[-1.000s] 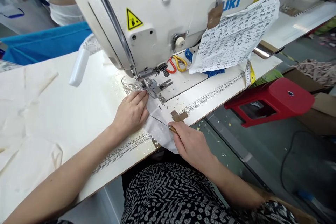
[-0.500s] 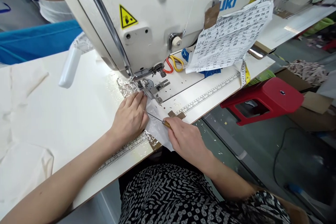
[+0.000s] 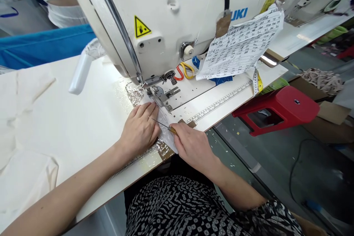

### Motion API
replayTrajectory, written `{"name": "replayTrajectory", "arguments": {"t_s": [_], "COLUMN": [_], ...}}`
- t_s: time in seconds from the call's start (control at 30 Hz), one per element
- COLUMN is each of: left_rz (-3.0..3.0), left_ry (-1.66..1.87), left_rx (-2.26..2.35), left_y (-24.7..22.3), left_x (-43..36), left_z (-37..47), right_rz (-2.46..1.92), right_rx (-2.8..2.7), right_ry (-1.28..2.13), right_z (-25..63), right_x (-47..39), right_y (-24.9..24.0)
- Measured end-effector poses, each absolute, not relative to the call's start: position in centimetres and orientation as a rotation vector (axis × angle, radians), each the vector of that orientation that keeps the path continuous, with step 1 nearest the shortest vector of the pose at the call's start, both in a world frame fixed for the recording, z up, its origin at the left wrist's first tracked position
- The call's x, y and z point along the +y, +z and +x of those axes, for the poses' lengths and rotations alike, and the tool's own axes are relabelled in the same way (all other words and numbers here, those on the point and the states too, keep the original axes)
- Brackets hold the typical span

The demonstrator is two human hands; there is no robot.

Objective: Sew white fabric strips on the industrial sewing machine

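My left hand [image 3: 141, 127] lies flat, fingers stretched out, on a strip of thin white fabric [image 3: 166, 136] just in front of the presser foot. An awl [image 3: 172, 130] with a wooden handle is gripped in my right hand [image 3: 193, 147]. Its thin metal shaft points left, and the tip crosses in front of my left fingers; whether it touches them or the cloth I cannot tell. Behind my fingertips stands the white sewing machine [image 3: 163, 18], with a metal guide [image 3: 162, 104] beside its needle area. The fabric's far end is hidden by my hand and the foot.
Scissors with red and yellow handles [image 3: 188, 70] lie under the machine arm. A handwritten sheet [image 3: 240, 51] hangs from the machine. White fabric pieces [image 3: 24, 177] cover the table's left. A red stool [image 3: 295, 103] stands at right; a tape measure [image 3: 257, 83] hangs over the edge.
The camera view has tilted up slightly. The fabric's near end has drawn a little toward the machine, and my right hand with the awl has shifted slightly left, closer to my left hand.
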State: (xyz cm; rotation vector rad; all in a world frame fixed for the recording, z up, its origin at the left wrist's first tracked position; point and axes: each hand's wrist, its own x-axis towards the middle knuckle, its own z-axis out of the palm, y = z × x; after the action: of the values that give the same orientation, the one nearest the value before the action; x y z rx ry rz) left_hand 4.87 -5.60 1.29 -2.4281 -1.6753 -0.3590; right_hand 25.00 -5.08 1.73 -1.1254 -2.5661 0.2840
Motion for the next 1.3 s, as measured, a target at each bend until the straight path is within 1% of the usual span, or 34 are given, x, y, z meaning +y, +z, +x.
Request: {"name": "replayTrajectory", "arguments": {"t_s": [0.23, 0.47, 0.63, 0.8, 1.0, 1.3], "left_rz": [-2.416, -2.257, -2.306, -2.318, -2.387, -2.394], "left_ry": [-0.398, -0.309, -0.293, -0.310, -0.391, -0.327], "left_rx": [-1.739, -1.876, -1.814, -1.792, -1.732, -1.754], "left_y": [1.0, 1.1, 1.1, 1.6, 1.8, 1.3], "left_x": [-5.0, -4.5, -3.8, -3.8, -4.9, -5.0], "left_z": [4.2, 4.1, 2.7, 2.0, 4.1, 4.9], "right_rz": [-1.131, -1.271, -1.308, -1.281, -1.262, -1.228], "right_rx": [-2.576, -2.650, -2.606, -2.572, -2.575, -2.514], "right_ry": [0.297, 0.355, 0.421, 0.471, 0.421, 0.417], "right_z": [24.1, 22.3, 21.6, 22.4, 22.8, 25.3], "right_x": [-4.4, -3.6, -3.4, -4.1, -4.7, -5.5], "right_y": [1.9, 2.6, 2.6, 2.4, 2.5, 2.4]}}
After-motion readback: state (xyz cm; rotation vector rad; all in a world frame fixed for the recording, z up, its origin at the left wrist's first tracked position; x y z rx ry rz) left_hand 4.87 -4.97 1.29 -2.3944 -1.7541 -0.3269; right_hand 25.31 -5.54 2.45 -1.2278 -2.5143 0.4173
